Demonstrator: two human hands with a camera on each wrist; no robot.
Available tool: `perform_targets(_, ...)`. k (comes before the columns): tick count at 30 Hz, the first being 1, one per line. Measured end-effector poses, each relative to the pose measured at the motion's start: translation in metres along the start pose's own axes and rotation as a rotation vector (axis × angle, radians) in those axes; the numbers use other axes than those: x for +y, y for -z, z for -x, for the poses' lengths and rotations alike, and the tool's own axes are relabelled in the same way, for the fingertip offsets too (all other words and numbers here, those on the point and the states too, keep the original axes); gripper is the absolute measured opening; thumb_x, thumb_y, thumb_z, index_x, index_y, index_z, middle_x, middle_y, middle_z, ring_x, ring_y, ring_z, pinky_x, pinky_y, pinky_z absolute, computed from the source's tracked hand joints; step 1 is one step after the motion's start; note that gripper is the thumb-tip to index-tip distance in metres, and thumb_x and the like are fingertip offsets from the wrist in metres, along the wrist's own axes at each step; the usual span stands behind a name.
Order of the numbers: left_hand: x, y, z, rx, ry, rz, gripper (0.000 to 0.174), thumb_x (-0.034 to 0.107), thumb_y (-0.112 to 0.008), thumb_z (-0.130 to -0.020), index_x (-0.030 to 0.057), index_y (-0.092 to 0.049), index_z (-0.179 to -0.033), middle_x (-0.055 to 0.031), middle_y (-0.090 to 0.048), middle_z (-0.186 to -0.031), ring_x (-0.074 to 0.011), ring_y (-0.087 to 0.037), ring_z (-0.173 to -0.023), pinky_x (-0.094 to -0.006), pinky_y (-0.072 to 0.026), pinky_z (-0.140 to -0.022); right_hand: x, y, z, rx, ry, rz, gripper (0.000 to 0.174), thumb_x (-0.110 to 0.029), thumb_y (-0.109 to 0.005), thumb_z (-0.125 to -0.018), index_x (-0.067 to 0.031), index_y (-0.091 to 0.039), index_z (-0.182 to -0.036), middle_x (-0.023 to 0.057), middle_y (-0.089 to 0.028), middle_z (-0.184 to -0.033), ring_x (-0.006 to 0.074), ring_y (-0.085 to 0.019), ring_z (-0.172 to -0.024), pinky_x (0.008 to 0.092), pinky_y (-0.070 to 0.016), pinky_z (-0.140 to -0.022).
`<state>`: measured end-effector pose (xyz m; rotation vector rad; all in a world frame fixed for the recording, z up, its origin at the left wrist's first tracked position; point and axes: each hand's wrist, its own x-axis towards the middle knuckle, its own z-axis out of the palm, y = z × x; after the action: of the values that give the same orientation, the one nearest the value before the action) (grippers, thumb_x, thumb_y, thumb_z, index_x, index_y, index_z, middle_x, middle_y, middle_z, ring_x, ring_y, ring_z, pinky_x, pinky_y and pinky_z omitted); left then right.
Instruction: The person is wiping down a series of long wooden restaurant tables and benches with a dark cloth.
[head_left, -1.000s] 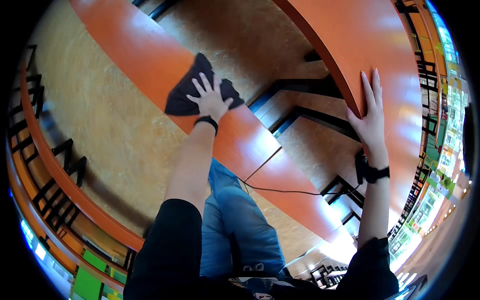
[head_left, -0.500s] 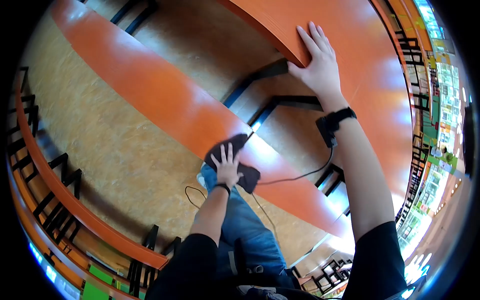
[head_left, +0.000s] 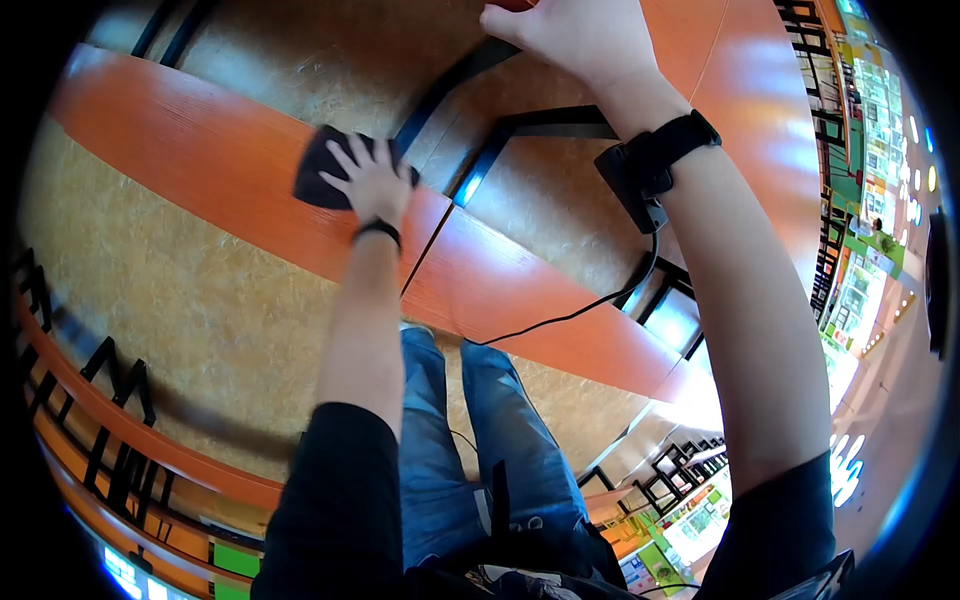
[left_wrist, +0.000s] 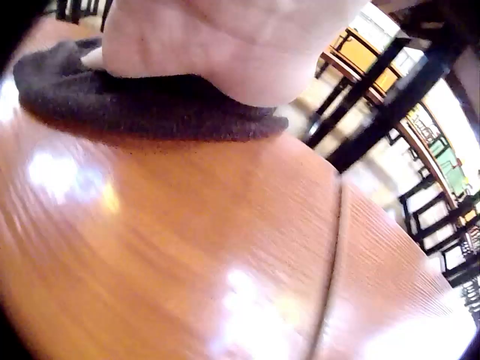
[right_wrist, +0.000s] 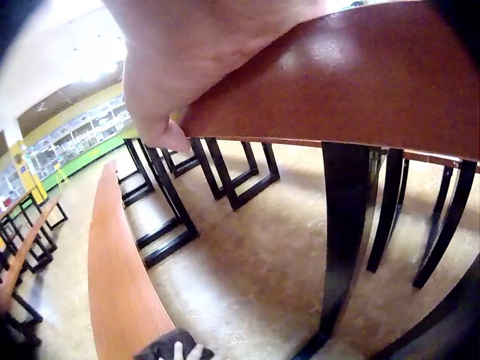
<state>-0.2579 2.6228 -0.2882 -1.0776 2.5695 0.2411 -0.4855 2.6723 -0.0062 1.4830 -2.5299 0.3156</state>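
A dark cloth [head_left: 313,178] lies on the long orange bench [head_left: 225,165]. My left hand [head_left: 378,188] presses it with fingers spread straight. In the left wrist view the palm [left_wrist: 217,45] covers part of the cloth [left_wrist: 142,109], which sits flat on the glossy wood. At the top of the head view my right hand [head_left: 585,45] is at the edge of the higher orange table [head_left: 745,110], its fingers cut off by the frame. The right wrist view shows that hand [right_wrist: 199,64] resting on the tabletop [right_wrist: 360,82], thumb at the edge.
A seam [head_left: 427,245] crosses the bench right of the cloth. Black metal legs [head_left: 470,165] stand between bench and table. A black cable [head_left: 560,320] runs from the right wrist camera across the bench. Another row of orange benches [head_left: 150,440] stands at left.
The left hand slid the cloth along the bench toward the body, then back away, up and left. My right hand has moved forward along the table edge, partly out of the head view.
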Motion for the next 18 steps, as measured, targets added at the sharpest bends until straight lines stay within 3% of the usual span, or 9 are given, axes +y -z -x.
perform_targets(2, 0.029, -0.025, 0.058, 0.075, -0.131, 0.061, 0.072, 0.059, -0.041, -0.103, 0.0235, -0.03, -0.164, -0.0182, -0.016, -0.172, -0.0503, -0.006, -0.156, -0.0801, -0.01, -0.115, 0.001, 0.0, 0.003, -0.001, 0.008, -0.008, 0.088, -0.035, -0.077, -0.072, -0.0041, -0.049, -0.15, 0.0281, -0.04, -0.159, 0.0421, -0.035, -0.15, 0.0471, -0.0304, -0.123)
perform_targets(3, 0.047, -0.05, 0.091, 0.149, -0.19, 0.082, 0.077, 0.061, -0.047, -0.099, 0.0224, -0.03, -0.164, -0.0177, -0.016, -0.172, -0.0502, -0.008, -0.156, -0.0787, -0.0089, -0.116, 0.001, 0.001, 0.005, -0.006, -0.006, -0.006, 0.088, -0.035, -0.077, -0.072, -0.0039, -0.05, -0.15, 0.0282, -0.04, -0.159, 0.0424, -0.035, -0.149, 0.0474, -0.0305, -0.123)
perform_targets(5, 0.076, -0.049, 0.161, -0.125, -0.269, 0.217, 0.083, 0.061, -0.056, -0.094, 0.0225, -0.031, -0.163, -0.0178, -0.016, -0.172, -0.0495, -0.01, -0.156, -0.0768, -0.0087, -0.118, -0.005, 0.003, 0.005, -0.012, 0.012, 0.0, 0.088, -0.035, -0.077, -0.072, -0.0036, -0.05, -0.15, 0.0283, -0.04, -0.159, 0.0427, -0.035, -0.149, 0.0477, -0.0306, -0.124)
perform_targets(7, 0.094, -0.081, 0.229, -0.168, -0.443, 0.328, 0.091, 0.057, -0.067, -0.087, 0.0219, -0.031, -0.163, -0.0176, -0.017, -0.171, -0.0457, -0.011, -0.157, -0.0753, -0.0102, -0.119, -0.012, 0.008, 0.003, -0.027, -0.055, -0.045, 0.088, -0.034, -0.078, -0.071, -0.0034, -0.05, -0.149, 0.0286, -0.04, -0.158, 0.0436, -0.036, -0.149, 0.0482, -0.0307, -0.124)
perform_targets(9, 0.106, -0.1, 0.285, -0.338, -0.635, 0.401, 0.09, 0.055, -0.072, -0.085, 0.0205, -0.038, -0.16, -0.0163, -0.018, -0.171, -0.0416, -0.012, -0.158, -0.0738, -0.011, -0.12, -0.007, 0.009, -0.002, -0.028, -0.009, -0.014, 0.088, -0.034, -0.078, -0.071, -0.0035, -0.05, -0.149, 0.0292, -0.04, -0.158, 0.0432, -0.037, -0.148, 0.0477, -0.0314, -0.123)
perform_targets(11, 0.11, -0.117, 0.325, -0.394, -0.701, 0.534, 0.085, 0.056, -0.074, -0.084, 0.0205, -0.046, -0.156, -0.0144, -0.018, -0.172, -0.0382, -0.011, -0.159, -0.0729, -0.0127, -0.12, -0.003, 0.009, -0.004, 0.009, 0.026, 0.0, 0.088, -0.034, -0.078, -0.071, -0.0025, -0.05, -0.149, 0.0298, -0.041, -0.157, 0.0426, -0.038, -0.148, 0.0471, -0.0323, -0.122)
perform_targets(12, 0.109, -0.12, 0.336, -0.342, -0.725, 0.514, 0.08, 0.058, -0.071, -0.085, 0.0211, -0.051, -0.153, -0.0135, -0.018, -0.171, -0.0375, -0.011, -0.158, -0.0721, -0.015, -0.12, -0.001, 0.009, -0.005, -0.003, 0.043, -0.003, 0.088, -0.034, -0.078, -0.071, -0.0025, -0.05, -0.149, 0.0298, -0.041, -0.157, 0.0426, -0.038, -0.148, 0.0471, -0.0323, -0.122)
perform_targets(16, 0.091, -0.126, 0.309, -0.183, -0.732, 0.367, 0.081, 0.058, -0.07, -0.086, 0.0317, -0.042, -0.157, -0.0013, -0.022, -0.171, -0.0307, -0.018, -0.157, -0.0711, -0.0257, -0.116, 0.0, 0.005, -0.013, -0.003, 0.061, 0.029, 0.088, -0.033, -0.077, -0.071, -0.0009, -0.05, -0.148, 0.0302, -0.043, -0.156, 0.0424, -0.039, -0.147, 0.0468, -0.0329, -0.122)
perform_targets(18, 0.074, -0.114, 0.269, -0.101, -0.67, 0.349, 0.087, 0.06, -0.072, -0.083, 0.0337, -0.039, -0.159, -0.0046, -0.022, -0.171, -0.0333, -0.019, -0.156, -0.0749, -0.0275, -0.112, 0.002, -0.001, -0.018, 0.022, 0.075, 0.048, 0.087, -0.034, -0.076, -0.071, -0.0001, -0.05, -0.148, 0.0304, -0.043, -0.156, 0.0429, -0.039, -0.147, 0.0467, -0.0328, -0.122)
